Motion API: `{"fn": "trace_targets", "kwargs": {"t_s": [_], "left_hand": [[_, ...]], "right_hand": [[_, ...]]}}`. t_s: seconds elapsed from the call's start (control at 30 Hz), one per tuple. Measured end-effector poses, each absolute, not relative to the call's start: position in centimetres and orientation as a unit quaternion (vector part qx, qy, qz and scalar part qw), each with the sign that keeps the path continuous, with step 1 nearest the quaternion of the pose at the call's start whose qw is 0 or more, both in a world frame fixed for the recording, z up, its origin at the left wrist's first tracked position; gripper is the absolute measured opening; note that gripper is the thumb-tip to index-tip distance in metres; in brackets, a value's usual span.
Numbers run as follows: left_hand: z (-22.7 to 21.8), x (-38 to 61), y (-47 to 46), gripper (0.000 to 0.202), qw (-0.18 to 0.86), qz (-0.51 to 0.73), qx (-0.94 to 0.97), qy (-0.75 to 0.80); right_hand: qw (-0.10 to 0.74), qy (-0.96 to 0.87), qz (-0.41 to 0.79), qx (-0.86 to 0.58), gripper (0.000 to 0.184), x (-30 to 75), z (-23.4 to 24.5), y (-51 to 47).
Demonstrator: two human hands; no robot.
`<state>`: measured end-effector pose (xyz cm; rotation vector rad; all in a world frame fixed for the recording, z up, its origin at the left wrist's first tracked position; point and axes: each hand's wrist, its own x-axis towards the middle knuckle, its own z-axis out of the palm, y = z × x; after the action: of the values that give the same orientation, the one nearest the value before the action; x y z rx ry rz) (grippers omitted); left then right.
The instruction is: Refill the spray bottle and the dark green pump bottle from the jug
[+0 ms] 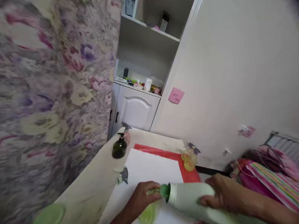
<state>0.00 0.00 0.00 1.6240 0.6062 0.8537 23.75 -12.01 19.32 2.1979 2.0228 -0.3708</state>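
Observation:
My right hand [219, 196] is wrapped around a large pale green bottle [189, 197], which lies nearly on its side in the air with its uncapped mouth to the left. At that mouth is a round green piece [164, 190]; whether it is a cap, a funnel or liquid I cannot tell. My left hand [144, 194] pinches a small light green piece [153, 191] just left of it. Under my left hand shows a clear yellow-green container [147, 214], partly hidden. A grey trigger spray head [123, 175] lies on the table to the left.
White paper [151, 166] lies over a red sheet [156, 151] on the table. A dark pump bottle [119, 147], a pink spray bottle [126, 135] and a yellow spray bottle [188, 158] stand behind. A green lid-like disc [50, 214] is front left. Flowered curtain [58, 93] borders the left.

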Motion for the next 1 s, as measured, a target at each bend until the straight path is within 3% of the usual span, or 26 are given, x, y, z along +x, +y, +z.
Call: {"fn": "trace_targets", "kwargs": {"t_s": [1.0], "left_hand": [[0.3,-0.2,0.3,0.019,0.577,0.37,0.69,0.235]], "right_hand": [[0.044,0.679,-0.127,0.722,0.047,24.5,18.6,-12.0]]}}
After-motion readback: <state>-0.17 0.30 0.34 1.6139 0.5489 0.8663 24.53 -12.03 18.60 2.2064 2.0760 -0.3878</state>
